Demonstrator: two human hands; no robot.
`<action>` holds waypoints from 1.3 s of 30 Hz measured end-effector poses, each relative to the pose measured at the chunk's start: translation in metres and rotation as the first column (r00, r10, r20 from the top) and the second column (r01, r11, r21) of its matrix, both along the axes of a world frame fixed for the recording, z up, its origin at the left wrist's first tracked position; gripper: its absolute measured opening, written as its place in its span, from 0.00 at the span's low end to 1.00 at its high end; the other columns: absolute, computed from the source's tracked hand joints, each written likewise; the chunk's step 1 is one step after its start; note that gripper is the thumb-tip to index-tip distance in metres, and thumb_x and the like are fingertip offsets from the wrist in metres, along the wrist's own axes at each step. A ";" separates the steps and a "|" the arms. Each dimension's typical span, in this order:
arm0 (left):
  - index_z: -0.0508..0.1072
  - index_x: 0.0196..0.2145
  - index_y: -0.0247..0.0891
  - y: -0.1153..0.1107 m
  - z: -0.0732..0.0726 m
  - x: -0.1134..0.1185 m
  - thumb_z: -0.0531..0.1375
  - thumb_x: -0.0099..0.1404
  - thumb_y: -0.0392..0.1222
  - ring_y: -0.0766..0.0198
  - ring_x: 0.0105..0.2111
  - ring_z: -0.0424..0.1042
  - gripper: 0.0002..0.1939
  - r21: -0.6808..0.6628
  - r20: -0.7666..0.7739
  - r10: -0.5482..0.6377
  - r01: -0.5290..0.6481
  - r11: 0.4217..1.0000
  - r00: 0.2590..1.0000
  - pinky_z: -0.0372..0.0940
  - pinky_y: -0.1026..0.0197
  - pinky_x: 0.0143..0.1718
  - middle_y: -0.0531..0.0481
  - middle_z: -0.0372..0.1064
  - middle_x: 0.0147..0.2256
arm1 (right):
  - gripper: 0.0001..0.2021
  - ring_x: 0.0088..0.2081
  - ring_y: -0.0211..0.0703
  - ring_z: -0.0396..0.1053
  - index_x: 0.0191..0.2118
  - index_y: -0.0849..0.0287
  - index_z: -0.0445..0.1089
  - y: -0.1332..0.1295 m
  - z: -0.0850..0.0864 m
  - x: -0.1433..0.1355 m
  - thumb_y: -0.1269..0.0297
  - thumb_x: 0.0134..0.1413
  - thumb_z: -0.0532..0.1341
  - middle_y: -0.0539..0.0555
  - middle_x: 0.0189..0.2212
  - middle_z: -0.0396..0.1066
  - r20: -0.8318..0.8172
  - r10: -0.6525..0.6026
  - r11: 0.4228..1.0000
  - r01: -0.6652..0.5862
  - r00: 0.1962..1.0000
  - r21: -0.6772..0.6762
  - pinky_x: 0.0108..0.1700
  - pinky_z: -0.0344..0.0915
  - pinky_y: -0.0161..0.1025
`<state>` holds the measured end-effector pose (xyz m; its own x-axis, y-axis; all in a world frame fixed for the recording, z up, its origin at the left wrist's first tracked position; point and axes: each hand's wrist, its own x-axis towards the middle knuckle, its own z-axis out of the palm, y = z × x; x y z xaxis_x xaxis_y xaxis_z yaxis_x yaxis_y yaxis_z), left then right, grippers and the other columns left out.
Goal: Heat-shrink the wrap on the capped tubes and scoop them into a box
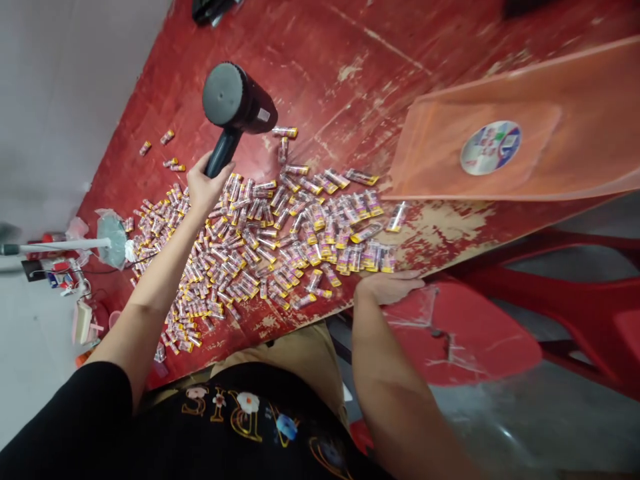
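My left hand (204, 183) is wrapped round the handle of a black heat gun or hair dryer (240, 100), raised over the red table (320, 80). Beneath it, many small clear-wrapped packets with yellow ends (250, 247) lie in a wide spread. At the table's near edge, my right hand (390, 287) rests with its fingers stretched out beside the closest packets; nothing shows in it.
An orange plastic bin (540, 127) with a round label lies at the right. Below it are a red stool (460, 333) and a red chair (575, 287). A fan-like pale green object (113, 240) and clutter are at the left.
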<state>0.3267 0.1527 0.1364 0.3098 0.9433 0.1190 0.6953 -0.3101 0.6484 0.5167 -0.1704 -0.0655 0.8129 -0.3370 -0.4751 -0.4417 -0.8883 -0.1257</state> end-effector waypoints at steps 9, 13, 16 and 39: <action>0.79 0.41 0.35 -0.002 0.007 -0.012 0.70 0.55 0.58 0.60 0.30 0.75 0.25 -0.107 -0.053 -0.021 0.016 0.994 0.998 0.70 0.61 0.34 0.51 0.74 0.29 | 0.18 0.53 0.57 0.74 0.54 0.62 0.59 0.001 0.000 0.000 0.60 0.73 0.38 0.70 0.53 0.71 0.003 -0.023 1.000 0.023 1.000 0.004 0.52 0.71 0.49; 0.79 0.42 0.35 -0.010 0.009 -0.017 0.69 0.56 0.55 0.61 0.28 0.74 0.23 -0.110 -0.035 0.045 -0.048 0.993 0.998 0.68 0.62 0.31 0.51 0.74 0.28 | 0.18 0.53 0.56 0.74 0.52 0.61 0.60 0.002 0.002 -0.001 0.59 0.73 0.39 0.70 0.52 0.71 0.016 -0.042 0.999 0.042 0.999 0.013 0.53 0.71 0.49; 0.79 0.43 0.35 -0.015 0.018 -0.021 0.69 0.56 0.54 0.60 0.29 0.75 0.23 -0.126 -0.064 0.031 -0.039 0.991 0.997 0.68 0.62 0.32 0.50 0.75 0.29 | 0.18 0.52 0.58 0.74 0.53 0.61 0.60 0.003 0.003 -0.002 0.58 0.72 0.39 0.70 0.51 0.72 0.025 -0.053 0.998 0.053 0.998 0.018 0.53 0.71 0.52; 0.76 0.46 0.43 0.125 -0.031 -0.005 0.62 0.61 0.67 0.60 0.34 0.75 0.27 -0.038 0.000 0.030 -0.030 0.999 1.000 0.68 0.58 0.38 0.53 0.75 0.28 | 0.13 0.54 0.60 0.72 0.50 0.55 0.59 0.000 -0.004 0.001 0.63 0.71 0.40 0.70 0.52 0.71 0.045 -0.017 1.000 0.018 0.999 -0.010 0.54 0.72 0.54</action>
<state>0.3216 0.2776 0.1049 0.2812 0.9561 0.0826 0.7038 -0.2640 0.6595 0.5173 -0.1701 -0.0700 0.8273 -0.3559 -0.4346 -0.4512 -0.8819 -0.1368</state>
